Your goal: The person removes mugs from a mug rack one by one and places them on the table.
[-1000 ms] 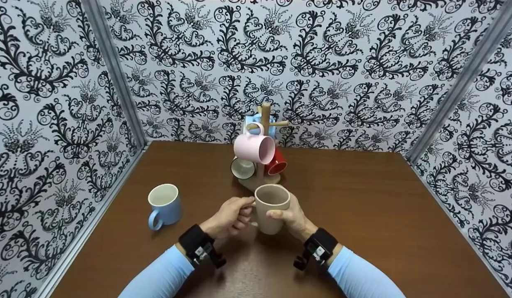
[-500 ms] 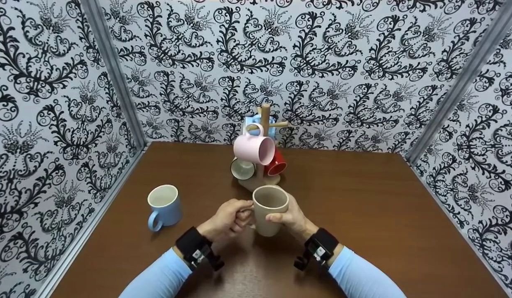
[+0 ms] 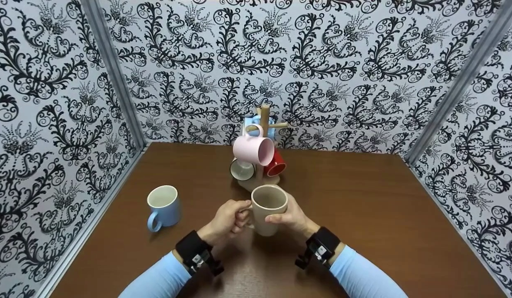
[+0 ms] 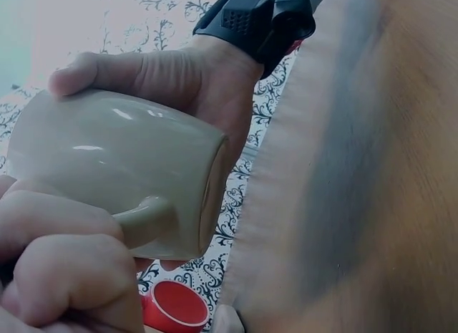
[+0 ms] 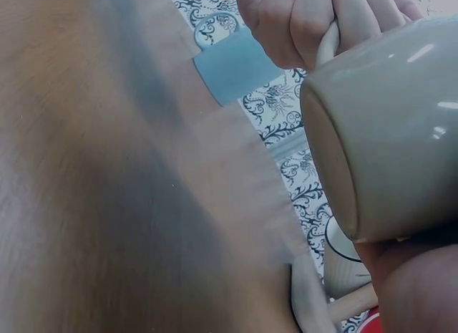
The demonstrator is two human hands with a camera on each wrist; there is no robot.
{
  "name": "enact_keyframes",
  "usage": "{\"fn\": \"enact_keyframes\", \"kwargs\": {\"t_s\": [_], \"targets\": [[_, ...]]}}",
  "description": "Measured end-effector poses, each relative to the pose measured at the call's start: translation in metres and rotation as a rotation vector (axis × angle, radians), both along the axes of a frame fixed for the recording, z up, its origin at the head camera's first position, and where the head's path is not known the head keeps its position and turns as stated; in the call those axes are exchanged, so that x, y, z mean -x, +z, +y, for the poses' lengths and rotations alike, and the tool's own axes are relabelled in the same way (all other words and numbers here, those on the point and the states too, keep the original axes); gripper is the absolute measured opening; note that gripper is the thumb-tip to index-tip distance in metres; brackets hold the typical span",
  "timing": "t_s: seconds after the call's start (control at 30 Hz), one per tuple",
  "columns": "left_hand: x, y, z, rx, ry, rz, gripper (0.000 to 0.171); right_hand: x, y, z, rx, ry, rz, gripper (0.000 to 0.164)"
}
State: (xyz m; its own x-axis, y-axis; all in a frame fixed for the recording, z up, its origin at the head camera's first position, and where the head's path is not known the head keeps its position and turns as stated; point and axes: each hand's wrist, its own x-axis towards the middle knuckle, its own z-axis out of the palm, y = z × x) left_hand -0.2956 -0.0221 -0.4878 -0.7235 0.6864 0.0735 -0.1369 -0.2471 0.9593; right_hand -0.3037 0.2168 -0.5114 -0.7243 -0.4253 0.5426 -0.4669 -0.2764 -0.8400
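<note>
A tall beige mug (image 3: 265, 221) is held upright above the table between both hands. My left hand (image 3: 228, 219) grips its handle, the fingers curled round it; the handle (image 4: 147, 220) shows in the left wrist view. Around the mug's right side wraps my right hand (image 3: 296, 217), with the thumb across the front. The right wrist view shows the mug's underside (image 5: 329, 165) off the table. Just behind stands a wooden mug tree (image 3: 265, 114) hung with a pink mug (image 3: 250, 149), a red mug (image 3: 276, 165), a white dark-rimmed mug (image 3: 241, 170) and something light blue (image 3: 270, 131), mostly hidden.
A blue mug (image 3: 167, 211) with a pale inside stands on the brown wooden table (image 3: 363, 215) to the left, its handle towards me. A wooden peg (image 3: 281, 124) on the mug tree juts right with nothing on it. Patterned walls (image 3: 305, 54) enclose the table.
Both hands have shifted very slightly left with the beige mug. The left hand's fingers sit closer round its handle than a second ago. Other mugs have not moved.
</note>
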Motion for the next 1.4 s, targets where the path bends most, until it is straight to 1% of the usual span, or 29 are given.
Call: {"fn": "enact_keyframes", "kwargs": {"t_s": [0.13,0.27,0.4,0.53,0.7,0.8,0.93,1.07,1.2,1.33,1.4], "targets": [[-0.001,-0.001,0.000,-0.033,-0.007,0.005,0.054,0.001,0.002,0.003,-0.048,-0.001,0.014,0.089],[-0.003,-0.002,-0.002,-0.042,-0.008,0.007,0.055,0.000,0.005,0.007,-0.114,0.007,0.020,0.090],[-0.005,-0.001,-0.004,-0.028,0.002,0.015,0.056,-0.001,0.007,0.011,-0.177,0.004,0.019,0.088],[-0.006,0.000,-0.007,-0.018,0.007,0.017,0.057,-0.002,0.008,0.015,-0.223,0.003,0.017,0.091],[-0.007,0.001,-0.010,-0.035,0.022,0.007,0.055,-0.005,0.009,0.021,-0.262,0.025,-0.035,0.096],[-0.007,0.002,-0.012,-0.015,0.038,0.016,0.055,-0.007,0.011,0.025,-0.301,0.017,-0.048,0.096],[-0.007,0.003,-0.013,0.024,0.054,0.033,0.056,-0.007,0.016,0.030,-0.360,0.004,-0.028,0.091],[-0.007,0.005,-0.014,0.031,0.063,0.039,0.056,-0.006,0.023,0.036,-0.406,0.002,-0.003,0.082],[-0.006,0.005,-0.014,0.047,0.093,0.052,0.055,-0.004,0.028,0.043,-0.440,-0.006,0.028,0.073],[-0.007,0.004,-0.015,0.048,0.123,0.044,0.055,-0.004,0.030,0.049,-0.458,0.001,0.015,0.070],[-0.008,0.003,-0.016,0.043,0.140,0.029,0.055,-0.004,0.030,0.052,-0.478,-0.007,0.018,0.069]]}}
